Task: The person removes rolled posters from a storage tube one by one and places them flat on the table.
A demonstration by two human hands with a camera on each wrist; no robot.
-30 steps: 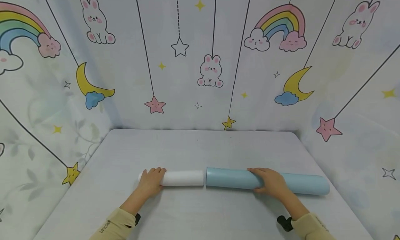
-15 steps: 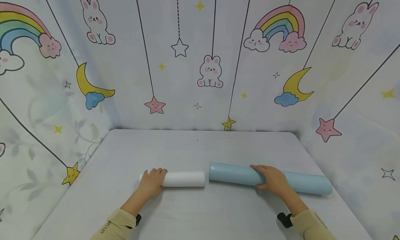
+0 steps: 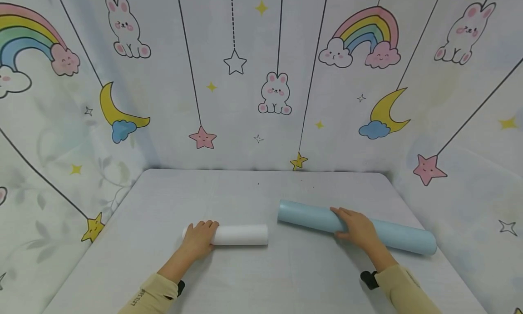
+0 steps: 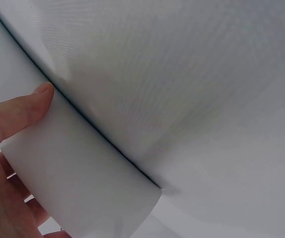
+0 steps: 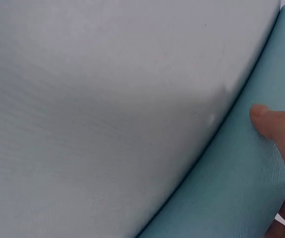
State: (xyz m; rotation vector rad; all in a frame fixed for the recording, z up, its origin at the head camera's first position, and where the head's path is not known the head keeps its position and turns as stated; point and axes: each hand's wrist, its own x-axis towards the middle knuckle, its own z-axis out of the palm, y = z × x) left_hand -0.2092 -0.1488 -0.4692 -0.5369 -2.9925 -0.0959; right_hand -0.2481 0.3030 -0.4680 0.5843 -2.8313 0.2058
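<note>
A short white roll (image 3: pixel 244 235) lies crosswise on the table, left of the middle. My left hand (image 3: pixel 199 239) grips it near its left end; in the left wrist view the thumb (image 4: pixel 37 106) lies along one side and the fingers curl round the other. To the right is a longer, thicker light blue roll (image 3: pixel 305 215), slanted so that its left end points away from me. Around its middle my right hand (image 3: pixel 357 228) holds on, with the thumb (image 5: pixel 268 119) on its leathery surface in the right wrist view. The rolls lie apart.
A white table top (image 3: pixel 253 277) spreads under both rolls. Behind and at the sides hangs a printed curtain (image 3: pixel 245 105) with rabbits, rainbows, moons and stars. Several tiny dark specks show toward the table's back edge.
The light blue roll's left end has swung away from me and slightly right, widening the gap to the white roll. My right hand moved with it. The left hand and white roll have barely shifted.
</note>
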